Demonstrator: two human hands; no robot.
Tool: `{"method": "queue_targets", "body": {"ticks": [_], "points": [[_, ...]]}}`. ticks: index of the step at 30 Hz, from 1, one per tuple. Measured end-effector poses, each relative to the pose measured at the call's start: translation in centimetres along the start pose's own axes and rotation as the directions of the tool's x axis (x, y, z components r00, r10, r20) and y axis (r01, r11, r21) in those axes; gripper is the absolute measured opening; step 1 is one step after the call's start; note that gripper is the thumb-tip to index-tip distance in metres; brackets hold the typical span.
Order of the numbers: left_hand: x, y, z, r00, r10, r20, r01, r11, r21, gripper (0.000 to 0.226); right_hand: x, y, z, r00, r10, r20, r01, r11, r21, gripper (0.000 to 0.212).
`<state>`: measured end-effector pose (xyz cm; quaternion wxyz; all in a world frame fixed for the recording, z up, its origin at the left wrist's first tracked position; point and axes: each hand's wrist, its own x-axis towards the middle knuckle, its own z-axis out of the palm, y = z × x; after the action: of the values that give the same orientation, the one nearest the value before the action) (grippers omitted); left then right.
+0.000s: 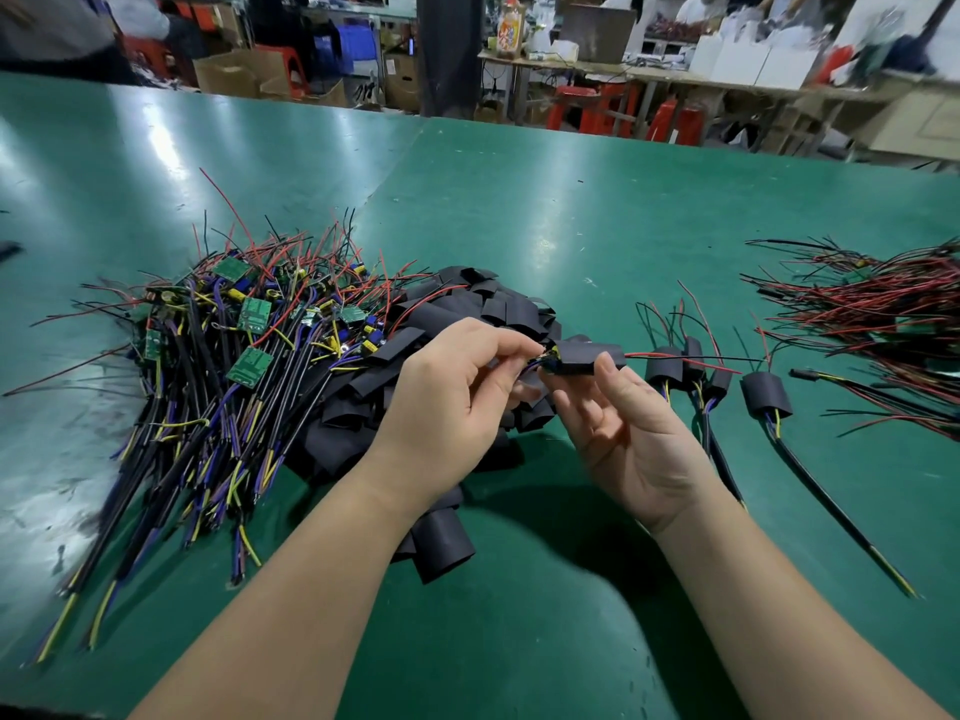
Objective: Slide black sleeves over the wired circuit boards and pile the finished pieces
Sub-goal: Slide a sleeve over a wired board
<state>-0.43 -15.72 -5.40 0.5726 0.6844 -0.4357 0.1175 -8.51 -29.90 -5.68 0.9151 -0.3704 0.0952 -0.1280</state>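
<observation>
Spreading across the whole view, the green table [571,226] carries the job in four groups. At 9 o'clock from the hands lies the biggest, a heap of bare wired circuit boards [218,356] with their leads fanned out. Under and behind the hands, from 6 to 12 o'clock, is a mound of loose black sleeves [467,314]. At 3 o'clock, near the table's edge, sits a tangle of red and black wires [883,314], and between it and the hands lie a few finished pieces [691,366], each with a sleeve on.

The left hand [447,392] has thumb and forefinger pinched tight on the cable [524,363] at the tube's 9 o'clock mouth, the other fingers curled. The right hand [634,439], palm up, pinches one sleeve [587,356] between thumb and fingertips. A red lead [675,360] runs out of its 3 o'clock end. The board itself is all but hidden inside.

The step in hand looks like the end of the slide-on. Next, I judge, the sleeve needs a last nudge to centre it, then the piece goes to 3 o'clock with the others, laid down without dragging the tube back off.
</observation>
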Motion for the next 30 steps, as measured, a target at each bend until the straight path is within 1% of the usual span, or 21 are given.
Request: {"method": "queue_targets", "body": {"ticks": [4, 7, 10, 13, 16, 19, 21, 24, 28, 30], "points": [[-0.1, -0.3, -0.1, 1.000, 0.003, 0.009, -0.003, 1.000, 0.009, 0.015, 0.1, -0.2, -0.3, 0.999, -0.038, 0.017, 0.040, 0.995, -0.092, 0.028], [-0.3, -0.2, 0.0, 0.997, -0.075, 0.008, 0.075, 0.995, -0.061, 0.017, 0.1, -0.3, -0.4, 0.998, -0.060, 0.032, 0.064, 0.989, -0.136, 0.030], [-0.4, 0.0, -0.1, 0.989, -0.146, 0.028, 0.148, 0.979, -0.138, 0.021, 0.0, -0.3, -0.4, 0.998, -0.065, 0.016, 0.066, 0.979, -0.191, 0.034], [-0.4, 0.2, -0.2, 0.982, -0.175, 0.078, 0.184, 0.972, -0.144, 0.024, 0.0, -0.3, -0.4, 0.998, -0.052, 0.024, 0.057, 0.964, -0.260, 0.038], [-0.3, 0.4, -0.2, 0.971, -0.207, 0.119, 0.225, 0.960, -0.166, 0.022, -0.1, -0.4, -0.3, 0.999, -0.037, 0.023, 0.042, 0.966, -0.256, 0.036], [-0.2, 0.2, -0.3, 0.957, -0.262, 0.125, 0.282, 0.940, -0.191, 0.019, -0.3, -0.6, -0.3, 0.999, -0.031, 0.035, 0.039, 0.967, -0.252, 0.030], [-0.1, 0.1, -0.5, 0.929, -0.338, 0.150, 0.362, 0.914, -0.182, 0.015, -0.4, -0.5, -0.4, 0.997, -0.055, 0.045, 0.066, 0.948, -0.312, 0.029], [0.0, 0.2, -0.7, 0.858, -0.458, 0.232, 0.499, 0.849, -0.171, 0.006, -0.5, -0.5, -0.4, 0.992, -0.114, 0.061, 0.128, 0.904, -0.408, 0.027], [0.2, 0.7, -0.9, 0.762, -0.561, 0.323, 0.642, 0.717, -0.271, 0.006, -0.7, -0.6, -0.6, 0.983, -0.108, 0.147, 0.155, 0.916, -0.370, 0.025], [0.3, 0.9, -1.0, 0.728, -0.579, 0.366, 0.681, 0.669, -0.297, 0.007, -0.8, -0.8, -0.6, 0.977, -0.095, 0.192, 0.161, 0.916, -0.368, 0.031]]}}
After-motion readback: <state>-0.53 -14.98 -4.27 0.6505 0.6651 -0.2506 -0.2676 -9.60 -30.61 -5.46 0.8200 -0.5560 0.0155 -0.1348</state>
